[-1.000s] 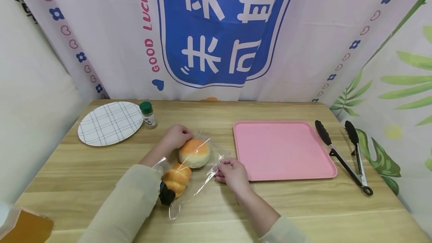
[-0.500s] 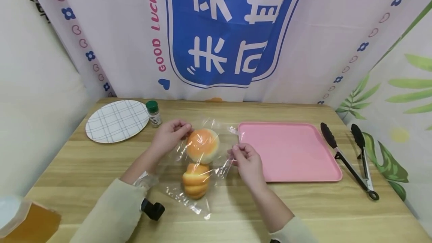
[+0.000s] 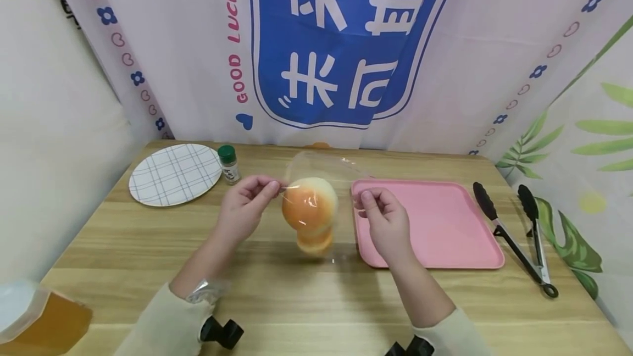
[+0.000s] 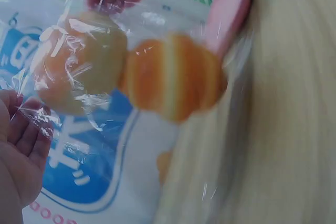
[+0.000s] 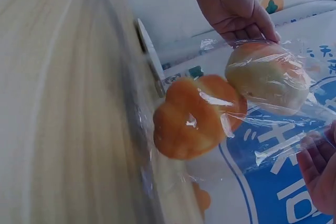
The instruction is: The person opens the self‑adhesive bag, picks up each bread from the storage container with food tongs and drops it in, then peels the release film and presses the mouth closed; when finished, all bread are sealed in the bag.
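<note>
A clear plastic bag (image 3: 341,166) hangs upright above the table, stretched between my two hands. My left hand (image 3: 242,207) pinches its left edge between thumb and fingers, and my right hand (image 3: 388,221) pinches the right edge. Inside the bag a round bun (image 3: 309,202) sits uppermost, golden on one side and pale on the other. Below it is a ridged bread roll (image 4: 173,77), mostly hidden behind the bun in the head view. Both wrist views show the two breads touching through the shiny film, raised off the wooden table (image 5: 68,103).
A pink tray (image 3: 435,224) lies right of centre, overlapped by my right hand. Black-tipped tongs (image 3: 519,251) rest spread beside it. At the back left are a checked oval plate (image 3: 175,174) and a green-capped shaker (image 3: 229,163). An amber-filled container (image 3: 44,317) stands at the front left.
The bag with both breads has come up off the table and turned upright. Both hands have shifted right in view, keeping hold of its edges; the roll now hangs below the bun.
</note>
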Motion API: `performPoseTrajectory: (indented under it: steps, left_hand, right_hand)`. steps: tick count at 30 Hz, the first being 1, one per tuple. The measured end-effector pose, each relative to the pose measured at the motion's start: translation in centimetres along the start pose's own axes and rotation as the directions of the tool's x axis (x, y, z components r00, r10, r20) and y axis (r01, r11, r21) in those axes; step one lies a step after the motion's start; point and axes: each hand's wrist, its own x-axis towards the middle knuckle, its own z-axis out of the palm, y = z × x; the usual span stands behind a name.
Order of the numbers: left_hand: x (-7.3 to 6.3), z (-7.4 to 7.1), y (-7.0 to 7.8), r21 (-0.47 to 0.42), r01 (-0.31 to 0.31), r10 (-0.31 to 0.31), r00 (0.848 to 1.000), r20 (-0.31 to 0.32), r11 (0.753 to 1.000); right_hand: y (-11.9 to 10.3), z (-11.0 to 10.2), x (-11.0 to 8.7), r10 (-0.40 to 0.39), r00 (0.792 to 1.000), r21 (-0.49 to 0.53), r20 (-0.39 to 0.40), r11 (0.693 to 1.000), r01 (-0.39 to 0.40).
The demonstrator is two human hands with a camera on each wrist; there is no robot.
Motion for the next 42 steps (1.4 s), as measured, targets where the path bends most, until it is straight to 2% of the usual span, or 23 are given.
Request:
performPoseTrajectory:
  steps: [6,9,11,16,19,22,26,31,38,42]
  left_hand:
    - [-0.5,1.1,1.4,0.014,-0.14,0.14,0.99,0.003,0.99]
    - [-0.5,1.2,1.3,-0.008,-0.157,0.157,0.988,-0.006,0.988]
    - [-0.5,1.1,1.0,-0.019,-0.137,0.136,0.99,-0.023,0.99]
    - [-0.8,0.7,0.0,-0.074,-0.035,0.031,0.998,-0.057,0.997]
    - [-1.1,0.6,-0.3,-0.092,-0.005,-0.001,0.998,-0.065,0.996]
    - [-1.3,0.6,-0.6,-0.114,-0.003,-0.006,0.997,-0.075,0.994]
    - [-1.5,0.8,-0.8,-0.189,-0.007,-0.012,0.995,-0.096,0.982]
    - [-1.7,1.1,-1.0,-0.238,-0.009,-0.016,0.994,-0.106,0.971]
    - [-1.8,1.2,-1.3,-0.269,-0.034,0.015,0.997,-0.073,0.962]
    - [-1.8,1.2,-1.1,-0.296,-0.003,-0.013,0.999,-0.052,0.955]
  right_hand:
    - [-0.6,0.3,0.2,-0.094,0.995,-0.043,0.023,0.995,0.095]
    - [-0.7,0.3,0.2,-0.096,0.995,-0.081,0.03,0.992,0.098]
    - [-0.6,0.2,0.3,-0.073,0.997,-0.097,0.026,0.993,0.075]
    - [-0.1,-0.3,0.6,0.004,1.0,-0.088,0.02,0.996,-0.002]
    - [0.2,-0.5,0.7,0.03,0.999,-0.087,0.023,0.996,-0.028]
    - [0.3,-0.7,0.8,0.043,0.999,-0.086,0.013,0.995,-0.042]
    - [0.4,-0.9,1.0,0.061,0.998,-0.054,-0.002,0.997,-0.061]
    - [0.4,-1.0,1.1,0.077,0.997,-0.01,0.025,0.997,-0.077]
    - [0.7,-1.0,1.1,0.034,0.994,0.004,0.1,0.999,-0.035]
    - [0.6,-0.8,1.1,-0.001,0.993,0.004,0.121,1.0,0.0]
